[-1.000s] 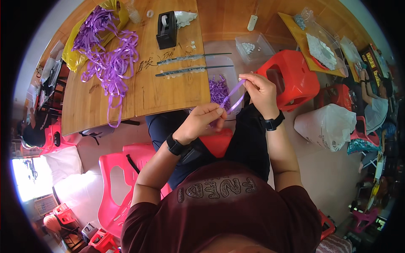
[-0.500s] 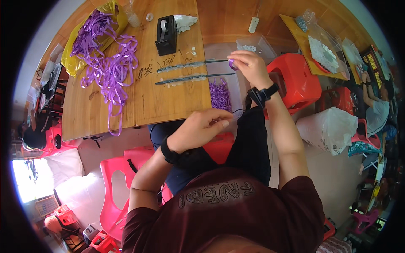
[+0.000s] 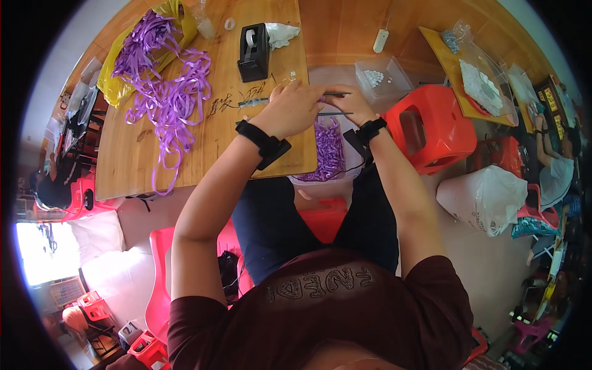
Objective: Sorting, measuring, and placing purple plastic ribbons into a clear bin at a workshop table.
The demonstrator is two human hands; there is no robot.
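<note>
Two thin dark rods are taped side by side to the tabletop, and their ends stick out past its right edge: the upper rod and the lower rod. My left hand lies over the rods near that edge, its fingers bent; their tips are mostly hidden. Facing it, my right hand pinches at the upper rod. A small bit of purple ribbon shows between the two hands. Below them is a clear plastic bin holding many short purple ribbon pieces.
A black tape dispenser stands on the wooden table. Long purple ribbon spills from a yellow bag. A clear box of white pieces and a red stool are at right. Other people sit at both sides.
My left hand has moved from the table's front edge up and over the rods, meeting my right hand. The right hand stays at the upper rod. The view has shifted slightly.
</note>
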